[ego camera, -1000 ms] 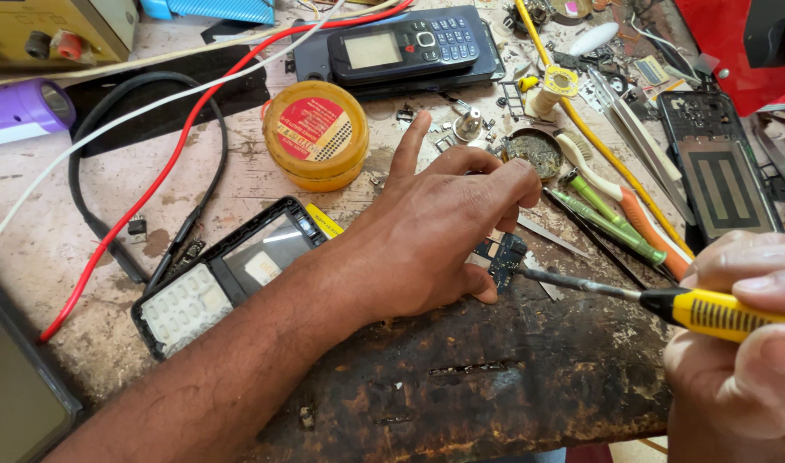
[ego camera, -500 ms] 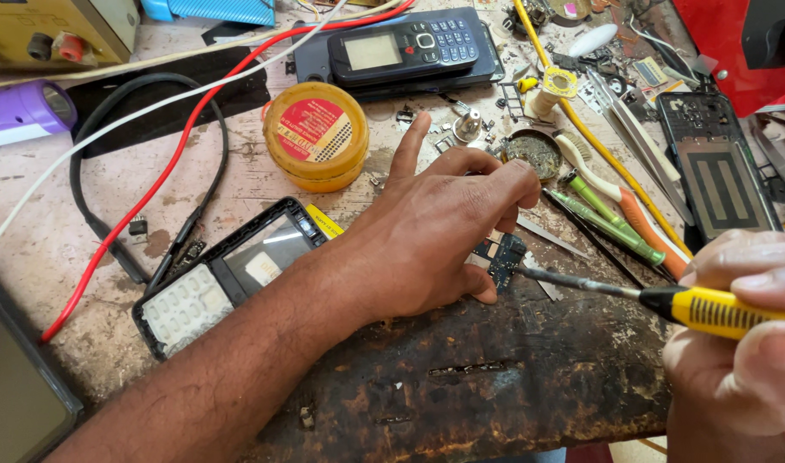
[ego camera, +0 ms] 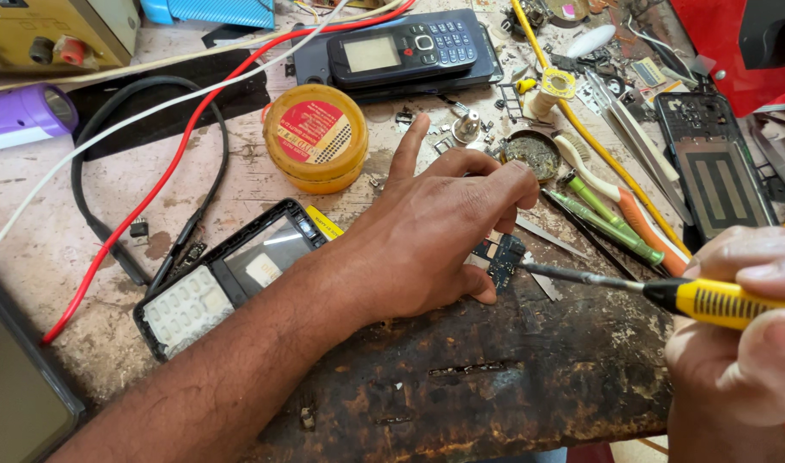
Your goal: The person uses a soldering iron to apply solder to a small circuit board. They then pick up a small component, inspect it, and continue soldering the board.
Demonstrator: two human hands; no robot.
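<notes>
My left hand (ego camera: pixel 435 231) presses down on a small dark phone circuit board (ego camera: pixel 504 257) that lies on a worn dark wooden block (ego camera: pixel 495 377); the hand hides most of the board. My right hand (ego camera: pixel 744 343) grips a yellow-handled screwdriver (ego camera: pixel 709 300), whose metal tip touches the board's right edge. An opened black phone front housing with a white keypad (ego camera: pixel 221 279) lies just left of my left wrist.
A round yellow tin (ego camera: pixel 317 135) and a black keypad phone (ego camera: pixel 405 50) sit behind my left hand. Green and orange screwdrivers (ego camera: pixel 619 223), tweezers and small parts lie at right. Red, white and black cables (ego camera: pixel 144 171) cross the left side. A purple torch (ego camera: pixel 24 116) is far left.
</notes>
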